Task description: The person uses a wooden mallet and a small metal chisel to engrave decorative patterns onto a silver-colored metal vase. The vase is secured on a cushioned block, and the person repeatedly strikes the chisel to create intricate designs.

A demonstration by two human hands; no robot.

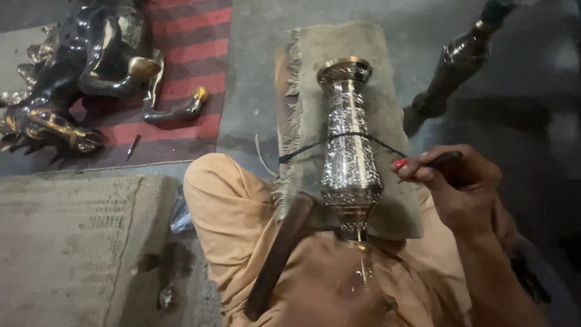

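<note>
Right hand (461, 181) pinches a thin dark red-tipped tool (431, 161). Just left of it lies a tall engraved silver-and-brass vase (350, 145), strapped by a black cord (302, 149).

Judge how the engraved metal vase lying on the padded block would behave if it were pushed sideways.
The vase is round-bodied and lies on its side, so it would probably roll; the dark cord across it may check that. It looks like metal, so likely stiff and fairly heavy. The polished surface may be slippery to the right hand.
</note>
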